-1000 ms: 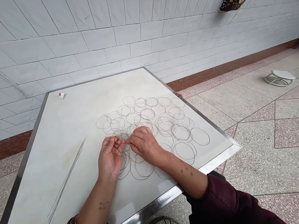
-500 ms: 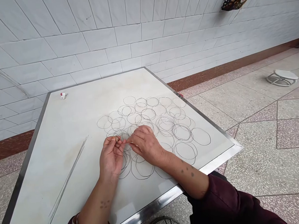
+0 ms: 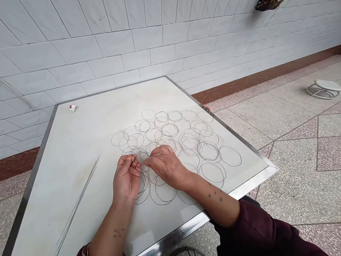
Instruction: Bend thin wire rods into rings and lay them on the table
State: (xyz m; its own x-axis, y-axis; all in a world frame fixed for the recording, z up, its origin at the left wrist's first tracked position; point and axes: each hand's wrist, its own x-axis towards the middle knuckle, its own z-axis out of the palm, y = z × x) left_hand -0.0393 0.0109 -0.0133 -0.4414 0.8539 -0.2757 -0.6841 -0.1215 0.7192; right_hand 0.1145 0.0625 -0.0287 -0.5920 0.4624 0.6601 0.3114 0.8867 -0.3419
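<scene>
Thin wire rings [image 3: 230,156] lie overlapping across the right half of the white table [image 3: 114,107]. Above their near left part, my left hand [image 3: 127,181] is palm up, with thumb and forefinger closed on a small tan piece [image 3: 132,158] whose kind I cannot make out. My right hand [image 3: 169,165] is just to its right, palm down, its thumb and fingertips pinched together. Whatever the right fingers hold, if anything, is too thin to see. A narrow gap separates the two hands. Several straight wires [image 3: 78,202] lie in a loose bundle left of my left forearm.
A small white and red object [image 3: 73,108] sits near the table's far left corner. Metal trim [image 3: 174,230] edges the table. Beyond it rises a tiled wall [image 3: 114,44] with a dark patterned bag [image 3: 269,0]. A white stool [image 3: 324,89] stands on the floor at right.
My right fingertips have drawn slightly away from the left fingers, opening a small gap. My left hand keeps its pinch and has barely moved. The rings and straight wires lie as before.
</scene>
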